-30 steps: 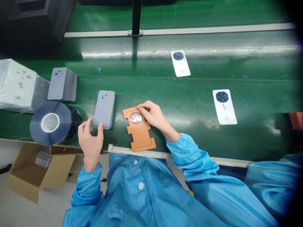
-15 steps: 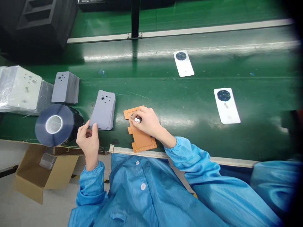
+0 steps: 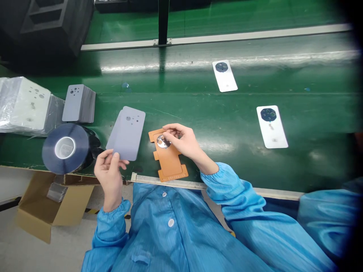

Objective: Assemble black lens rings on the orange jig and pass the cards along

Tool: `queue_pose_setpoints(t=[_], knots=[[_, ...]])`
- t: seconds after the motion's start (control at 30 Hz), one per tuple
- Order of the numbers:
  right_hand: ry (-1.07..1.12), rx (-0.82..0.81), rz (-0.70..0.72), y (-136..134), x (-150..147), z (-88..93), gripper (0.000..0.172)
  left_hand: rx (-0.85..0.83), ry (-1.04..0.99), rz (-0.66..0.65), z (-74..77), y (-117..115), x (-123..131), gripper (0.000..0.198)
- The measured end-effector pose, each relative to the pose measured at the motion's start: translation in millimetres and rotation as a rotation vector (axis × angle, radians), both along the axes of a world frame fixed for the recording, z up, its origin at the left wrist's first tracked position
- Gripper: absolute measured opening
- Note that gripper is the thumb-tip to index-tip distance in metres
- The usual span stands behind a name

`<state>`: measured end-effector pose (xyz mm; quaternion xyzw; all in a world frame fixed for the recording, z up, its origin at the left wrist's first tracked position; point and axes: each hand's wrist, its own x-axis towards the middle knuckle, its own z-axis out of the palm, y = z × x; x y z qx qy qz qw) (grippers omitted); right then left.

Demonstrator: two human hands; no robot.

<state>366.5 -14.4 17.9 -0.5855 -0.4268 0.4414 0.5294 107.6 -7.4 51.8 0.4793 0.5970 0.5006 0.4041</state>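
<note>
My left hand (image 3: 110, 173) grips the lower left corner of a grey phone back panel (image 3: 132, 138) between thumb and fingers. That panel has camera holes near its top and lies shifted right over the grey panels (image 3: 114, 132) beneath. Just to the right lies an orange fixture plate (image 3: 170, 162) with notched edges and a shallow phone-shaped outline. A shiny round metal camera plate (image 3: 163, 142) rests flat near its upper end. My right hand (image 3: 183, 139) hovers at the disc's upper right edge, fingers curled, thumb and forefinger a little apart, nothing visible between them.
A roll of dark film (image 3: 82, 147) stands left, with another grey panel stack (image 3: 74, 104) and wrapped white panels (image 3: 31, 107) behind. Two white phone backs (image 3: 274, 134) lie to the right on the green belt. An open cardboard box (image 3: 42, 200) is below the edge.
My left hand has moved right, pulling the top grey panel off its stack toward the fixture. The right hand has let go of the metal camera plate and drawn slightly up and right.
</note>
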Motion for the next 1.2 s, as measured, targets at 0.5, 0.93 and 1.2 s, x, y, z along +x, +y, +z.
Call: queue_pose_setpoints(t=[0.5, 0.93, 1.2], knots=[[-0.151, 0.026, 0.384, -17, 31, 12.3, 0.065, 0.455, 0.628, -0.552, -43.3, -65, 37, 0.064], [-0.71, 0.119, 0.315, -20, 34, -6.3, 0.062, 0.517, 0.77, -0.831, -68.6, -73, 36, 0.068], [-0.982, 0.016, 0.324, -41, 1, -7.1, 0.063, 0.52, 0.762, -0.833, -70.2, -75, 37, 0.062]])
